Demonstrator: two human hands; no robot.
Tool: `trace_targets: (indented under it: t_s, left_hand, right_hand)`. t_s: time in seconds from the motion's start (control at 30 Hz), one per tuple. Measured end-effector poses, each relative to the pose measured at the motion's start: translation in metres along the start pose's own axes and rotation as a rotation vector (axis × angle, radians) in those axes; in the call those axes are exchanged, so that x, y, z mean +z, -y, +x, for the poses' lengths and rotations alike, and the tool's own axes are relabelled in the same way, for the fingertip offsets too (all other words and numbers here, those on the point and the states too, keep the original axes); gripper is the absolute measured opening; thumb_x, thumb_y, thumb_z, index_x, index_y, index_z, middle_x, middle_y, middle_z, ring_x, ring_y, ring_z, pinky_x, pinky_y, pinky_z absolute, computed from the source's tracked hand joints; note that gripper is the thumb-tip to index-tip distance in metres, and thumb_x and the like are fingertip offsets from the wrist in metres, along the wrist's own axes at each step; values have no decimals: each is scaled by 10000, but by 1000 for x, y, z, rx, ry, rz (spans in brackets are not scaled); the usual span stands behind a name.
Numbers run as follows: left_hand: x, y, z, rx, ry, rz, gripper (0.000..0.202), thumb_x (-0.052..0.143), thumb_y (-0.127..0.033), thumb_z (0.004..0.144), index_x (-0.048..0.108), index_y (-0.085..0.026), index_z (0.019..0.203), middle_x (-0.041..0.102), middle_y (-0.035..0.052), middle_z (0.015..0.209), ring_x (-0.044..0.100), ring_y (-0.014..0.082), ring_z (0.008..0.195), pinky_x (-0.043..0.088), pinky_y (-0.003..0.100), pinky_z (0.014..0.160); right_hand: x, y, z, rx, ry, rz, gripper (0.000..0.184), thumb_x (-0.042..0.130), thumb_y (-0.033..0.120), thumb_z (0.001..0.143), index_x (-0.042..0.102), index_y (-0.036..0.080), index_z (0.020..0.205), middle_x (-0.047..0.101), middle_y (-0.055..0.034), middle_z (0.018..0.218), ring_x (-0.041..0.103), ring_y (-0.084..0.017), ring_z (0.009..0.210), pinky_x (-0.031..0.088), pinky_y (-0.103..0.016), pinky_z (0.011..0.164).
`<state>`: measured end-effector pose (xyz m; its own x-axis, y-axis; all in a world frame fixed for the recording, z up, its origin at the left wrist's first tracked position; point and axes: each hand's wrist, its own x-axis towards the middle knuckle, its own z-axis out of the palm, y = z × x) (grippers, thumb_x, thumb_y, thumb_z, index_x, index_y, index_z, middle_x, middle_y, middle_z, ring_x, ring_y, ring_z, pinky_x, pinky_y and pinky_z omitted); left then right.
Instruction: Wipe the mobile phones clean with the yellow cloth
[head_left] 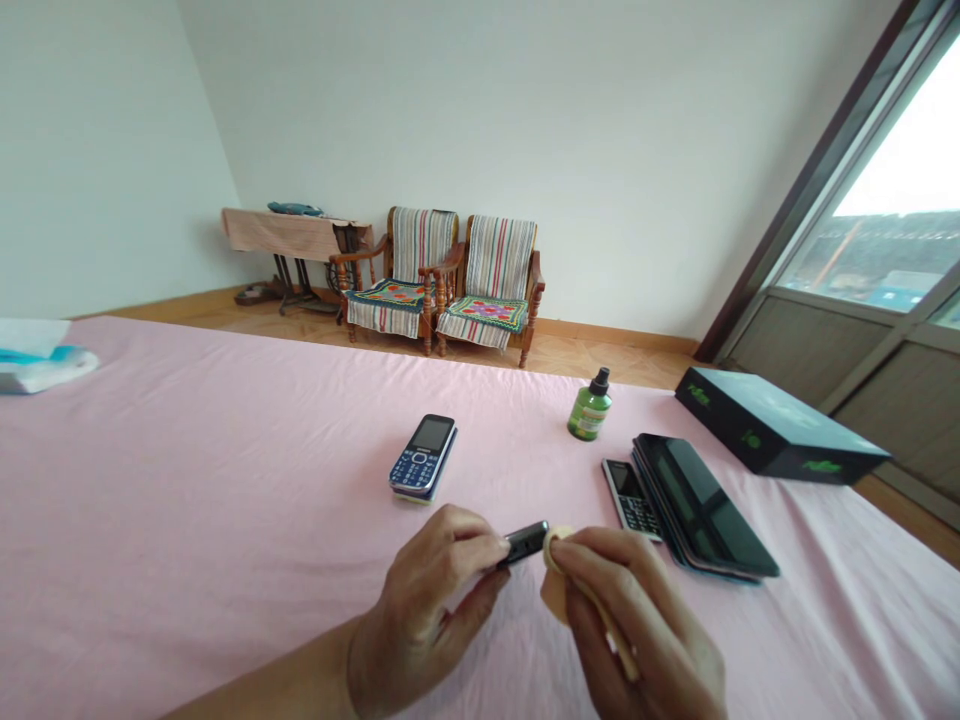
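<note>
My left hand (424, 615) pinches a small black phone (525, 541) between thumb and fingers, and my right hand (634, 625) clamps a tan cloth (559, 575) against the phone's right end. Hands are close together, not touching each other as far as I can see; the cloth is the link between them. Phone is held in the air above a pink sheet (225, 490), mostly edge-on, so I can't tell what's on its face.

Just ahead of my left hand, a blue keypad phone (422, 457) lies on the sheet. To the right, a silver-and-black keypad phone (631, 498) lies right beside a stack of black flat devices (701, 505), maybe tablets, can't tell. Green bottle with a black cap (590, 408) stands upright beyond them. Black box with green print (780, 425) sits near the sheet's far right edge. Folded white-and-blue packet (41, 357) at far left, on the sheet. Past the sheet, on the wood floor: two wooden armchairs (442, 285) with striped covers, and a table draped in peach cloth (292, 232) beside them. Large window (870, 190) on the right.
</note>
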<state>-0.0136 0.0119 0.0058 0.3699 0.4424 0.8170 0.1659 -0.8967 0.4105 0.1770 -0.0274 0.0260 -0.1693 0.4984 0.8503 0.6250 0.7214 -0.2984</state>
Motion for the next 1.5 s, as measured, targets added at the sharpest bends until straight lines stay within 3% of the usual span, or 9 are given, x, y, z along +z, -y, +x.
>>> trace_targets:
  t_s: [0.2,0.4,0.63,0.87,0.97,1.03,1.2,1.33,1.5]
  left_hand:
    - [0,-5,2,11,36,-30,412,562,52,845,538,-172,1189,607,85,965,611,182,868,550,281,741]
    - [0,-6,1,3,21,-9,408,567,59,828,542,-160,1171,600,81,953,602,179,856,535,276,739]
    - [1,-6,1,4,52,-34,441,571,76,828,534,-158,1199,591,86,982,586,181,878,525,281,751]
    - [0,-4,-2,-2,63,-13,426,562,67,837,531,-157,1197,584,89,984,590,184,879,527,284,750]
    - [0,-3,-3,1,85,-25,436,563,66,841,528,-152,1216,580,95,1005,589,187,906,528,287,774]
    - [-1,-3,-3,2,92,-21,444,563,67,843,523,-155,1225,578,96,1011,585,186,910,529,289,778]
    - [-1,-2,-2,14,69,-15,437,557,76,839,524,-149,1213,573,89,997,570,179,897,522,284,761]
    - [0,-2,-2,26,73,-24,448,560,88,832,523,-136,1218,569,92,1007,568,178,909,518,282,778]
    - [0,-2,-1,19,78,-13,441,564,89,829,526,-132,1208,565,91,1005,564,175,901,515,278,771]
  right_hand:
    - [1,4,-8,-143,129,-111,312,556,14,858,641,123,1138,684,-105,940,695,-175,818,621,-226,697]
    - [10,0,-13,-78,-6,-204,324,505,-8,875,640,121,1140,689,-107,936,671,-213,860,614,-322,727]
    - [2,4,-5,-222,80,-243,245,541,45,887,639,93,1107,678,-118,924,669,-205,813,602,-279,677]
    - [0,4,0,-172,36,-232,231,503,7,872,642,86,1041,670,-112,862,638,-188,755,592,-277,659]
    - [0,5,2,-198,98,-186,206,505,43,899,642,84,1048,664,-106,853,621,-168,709,581,-254,615]
    - [1,3,0,-176,122,-170,221,505,44,904,637,87,1076,659,-110,894,620,-172,743,580,-262,641]
    - [2,2,-1,-149,34,-192,233,493,1,887,644,73,1051,643,-113,912,612,-184,804,565,-279,699]
    - [2,4,0,-188,60,-177,205,494,39,918,646,63,1053,650,-114,910,610,-184,805,553,-276,705]
    - [2,1,-7,-130,60,-166,268,489,-22,882,635,64,1089,651,-124,944,609,-208,886,550,-306,769]
